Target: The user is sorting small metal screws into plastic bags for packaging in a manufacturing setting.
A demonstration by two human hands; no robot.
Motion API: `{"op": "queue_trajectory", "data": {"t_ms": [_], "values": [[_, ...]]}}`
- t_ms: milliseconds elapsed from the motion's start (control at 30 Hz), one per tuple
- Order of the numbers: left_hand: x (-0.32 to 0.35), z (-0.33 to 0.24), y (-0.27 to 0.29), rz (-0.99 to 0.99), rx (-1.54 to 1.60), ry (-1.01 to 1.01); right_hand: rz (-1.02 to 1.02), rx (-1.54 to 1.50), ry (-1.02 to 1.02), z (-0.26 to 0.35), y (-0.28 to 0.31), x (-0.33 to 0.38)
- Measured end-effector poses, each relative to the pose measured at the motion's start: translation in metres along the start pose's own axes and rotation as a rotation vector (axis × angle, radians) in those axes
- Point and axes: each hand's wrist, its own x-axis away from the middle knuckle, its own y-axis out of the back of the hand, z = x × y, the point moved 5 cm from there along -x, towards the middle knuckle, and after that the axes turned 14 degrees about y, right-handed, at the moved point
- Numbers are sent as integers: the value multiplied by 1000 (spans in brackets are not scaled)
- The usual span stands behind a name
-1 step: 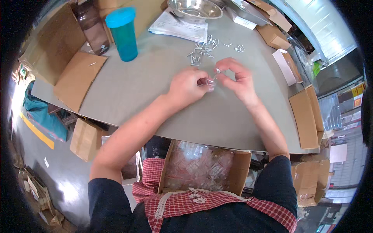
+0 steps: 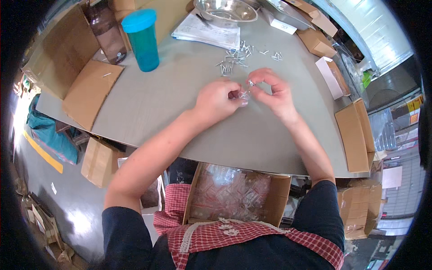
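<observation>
Grey and bare in its middle, the worktable (image 2: 180, 103) fills the view from a person's head, with cardboard boxes crowding its edges and a concrete floor below. Both hands meet over the centre of that tabletop. The left hand (image 2: 216, 100) is curled nearly closed, its thumb and fingertips pinching a small clear plastic bag (image 2: 244, 96) that sits between the two hands. The right hand (image 2: 274, 92) is also curled, thumb and forefinger closed on a small metal screw (image 2: 250, 83) held at the top of the bag; the other fingers arch loosely above it. Just beyond the hands, farther up the table, lies a loose scatter of screws (image 2: 234, 60). Behind that scatter rests a stack of white papers (image 2: 207, 31), and past the papers stands a steel bowl (image 2: 225, 9). To the left of the scatter, well apart from the hands, stands a teal tumbler (image 2: 141, 40) with a lid, and beside it a brown translucent bottle (image 2: 105, 31). At the table's near edge, against the person's red checked apron (image 2: 252, 238), an open cardboard box (image 2: 236, 195) holds a heap of clear plastic bags.
</observation>
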Motion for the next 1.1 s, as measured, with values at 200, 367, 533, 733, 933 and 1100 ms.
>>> {"op": "queue_trajectory", "data": {"t_ms": [200, 367, 533, 733, 933, 1100], "values": [[-1, -1, 1, 40, 4, 31, 60, 62, -56, -3, 4, 11], [0, 0, 1, 45, 29, 40, 220, 319, -24, 19, 5, 4], [-1, -4, 4, 32, -83, -15, 380, 471, 129, 33, -3, -4], [-1, -7, 4, 74, 57, -23, 197, 328, 153, 35, 8, -4], [5, -11, -1, 197, 90, -56, 264, 262, 122, 36, 9, 1], [5, -8, -2, 136, 124, -81, 67, 186, -44, 25, 25, 10]]}}
